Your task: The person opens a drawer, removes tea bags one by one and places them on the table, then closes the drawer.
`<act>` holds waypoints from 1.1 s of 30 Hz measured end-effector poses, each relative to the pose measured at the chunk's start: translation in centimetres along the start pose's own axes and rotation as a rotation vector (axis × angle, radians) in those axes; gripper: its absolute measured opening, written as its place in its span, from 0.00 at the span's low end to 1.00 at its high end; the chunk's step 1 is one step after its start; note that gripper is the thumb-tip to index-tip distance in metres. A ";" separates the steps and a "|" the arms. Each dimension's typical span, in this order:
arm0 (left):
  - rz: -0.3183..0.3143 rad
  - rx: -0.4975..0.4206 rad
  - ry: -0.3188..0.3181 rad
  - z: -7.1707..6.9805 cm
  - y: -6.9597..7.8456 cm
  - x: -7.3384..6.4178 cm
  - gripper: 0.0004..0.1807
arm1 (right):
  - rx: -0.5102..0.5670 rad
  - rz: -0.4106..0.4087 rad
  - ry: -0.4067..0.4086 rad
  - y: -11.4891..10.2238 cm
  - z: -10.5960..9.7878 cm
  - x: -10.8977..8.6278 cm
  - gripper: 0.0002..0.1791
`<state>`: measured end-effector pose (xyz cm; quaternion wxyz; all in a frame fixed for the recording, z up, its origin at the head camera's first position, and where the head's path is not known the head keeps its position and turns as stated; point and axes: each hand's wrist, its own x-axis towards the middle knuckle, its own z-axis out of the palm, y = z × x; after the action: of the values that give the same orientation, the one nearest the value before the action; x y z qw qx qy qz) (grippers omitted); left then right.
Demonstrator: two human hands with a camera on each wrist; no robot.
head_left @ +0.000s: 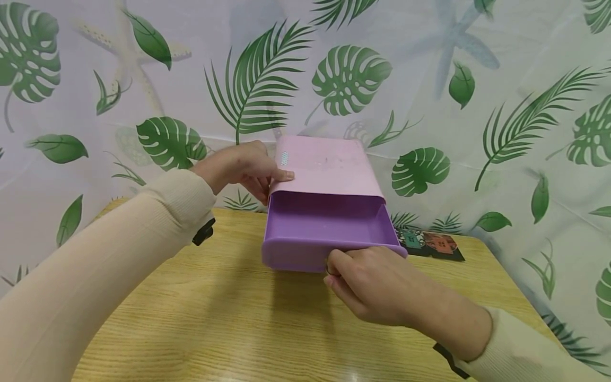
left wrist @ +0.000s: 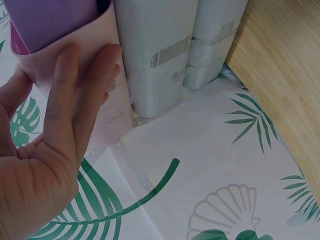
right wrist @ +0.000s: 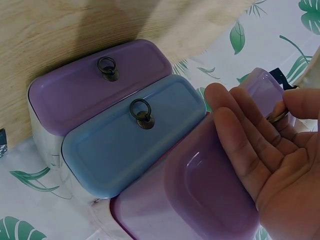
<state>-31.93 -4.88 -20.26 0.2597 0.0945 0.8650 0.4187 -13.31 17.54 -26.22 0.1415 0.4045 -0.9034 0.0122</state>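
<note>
A small drawer unit has a pink top case [head_left: 329, 164], and its purple drawer [head_left: 296, 255] is pulled well out, showing the bare inside floor. My left hand [head_left: 258, 168] holds the case's left side, thumb on top and fingers against the side wall. At the drawer's front, my right hand [head_left: 377, 281] pinches a metal ring pull [right wrist: 278, 118] between thumb and curled forefinger. Beneath the top tier, the right wrist view shows a closed blue drawer [right wrist: 110, 155] and a closed purple drawer [right wrist: 75, 105], each with a ring pull. The head view hides these lower tiers.
The unit stands on a wooden table [head_left: 191, 307]. Dark cards or packets with teal and orange pictures [head_left: 441, 244] lie to its right. A white cloth with green leaf prints [head_left: 191, 85] hangs close behind the table.
</note>
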 end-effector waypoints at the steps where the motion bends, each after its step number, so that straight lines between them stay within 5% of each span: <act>1: 0.001 -0.001 0.001 0.0 0.0 0.0 0.22 | -0.001 -0.004 0.006 0.0 0.0 0.0 0.10; 33: 0.006 0.000 -0.004 0.1 0.0 0.0 0.22 | 0.048 -0.001 -0.054 1.8 -0.3 0.7 0.09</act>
<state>-31.89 -4.83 -20.29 0.2600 0.0982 0.8643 0.4192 -15.00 18.23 -25.54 0.1074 0.4083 -0.9062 0.0228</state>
